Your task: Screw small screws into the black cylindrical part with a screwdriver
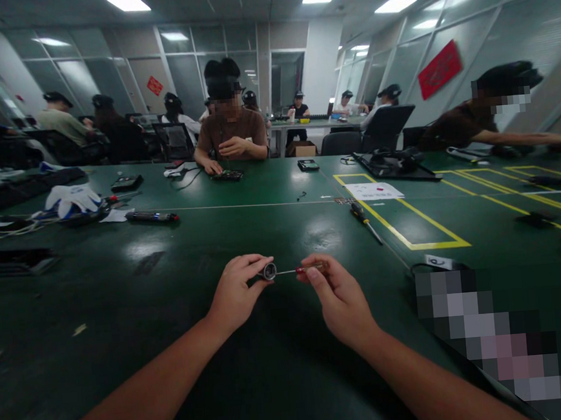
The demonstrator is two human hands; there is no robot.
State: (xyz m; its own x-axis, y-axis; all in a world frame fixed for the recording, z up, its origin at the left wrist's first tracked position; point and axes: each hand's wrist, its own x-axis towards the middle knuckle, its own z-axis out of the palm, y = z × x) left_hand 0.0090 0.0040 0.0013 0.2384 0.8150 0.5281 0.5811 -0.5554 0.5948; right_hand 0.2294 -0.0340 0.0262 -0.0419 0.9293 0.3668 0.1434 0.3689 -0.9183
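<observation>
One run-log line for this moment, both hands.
left hand: holds round part | right hand: holds screwdriver, tip at part | on table: black-yellow screwdriver, white gloves

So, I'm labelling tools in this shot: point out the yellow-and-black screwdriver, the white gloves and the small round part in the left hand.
Yellow-and-black screwdriver (359, 213): head view, its handle.
White gloves (72, 199): head view, middle of the pile.
Small round part (270, 271): head view, its open end.
</observation>
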